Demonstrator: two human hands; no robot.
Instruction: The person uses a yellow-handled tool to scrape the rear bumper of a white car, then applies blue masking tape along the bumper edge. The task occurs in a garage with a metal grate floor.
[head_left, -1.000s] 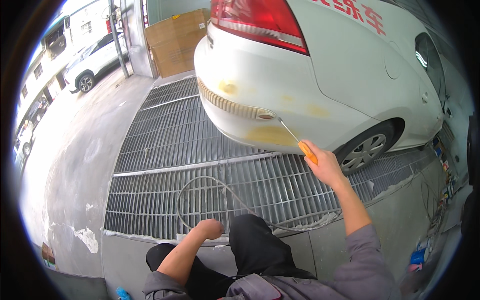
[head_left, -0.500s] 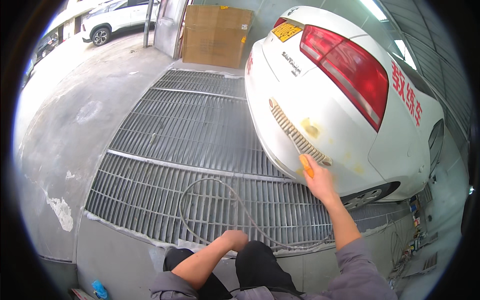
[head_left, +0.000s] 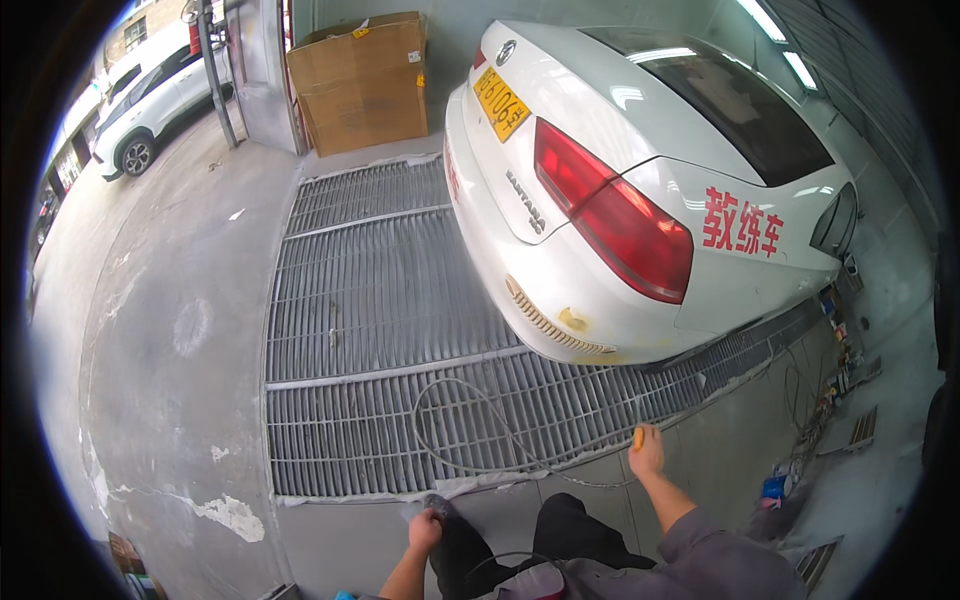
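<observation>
Orange-handled tool (head_left: 638,438) sits in the right hand (head_left: 648,455), whose fingers are wrapped round its grip. Left of that hand, a hose (head_left: 512,437) loops over the metal grating (head_left: 370,290). Ahead of it, well apart, stands a white car (head_left: 665,175) with a yellowish patch (head_left: 572,320) at its rear corner. The left hand (head_left: 425,530) is curled near the left leg (head_left: 462,550); whether it holds anything, I cannot tell.

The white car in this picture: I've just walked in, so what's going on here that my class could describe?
A person's right hand holds an orange-handled tool, apart from the white car. The left hand is by the left leg; whether it holds anything is unclear. The car stands over floor grating, with a yellowish patch beside the ribbed strip on its rear bumper.
</observation>
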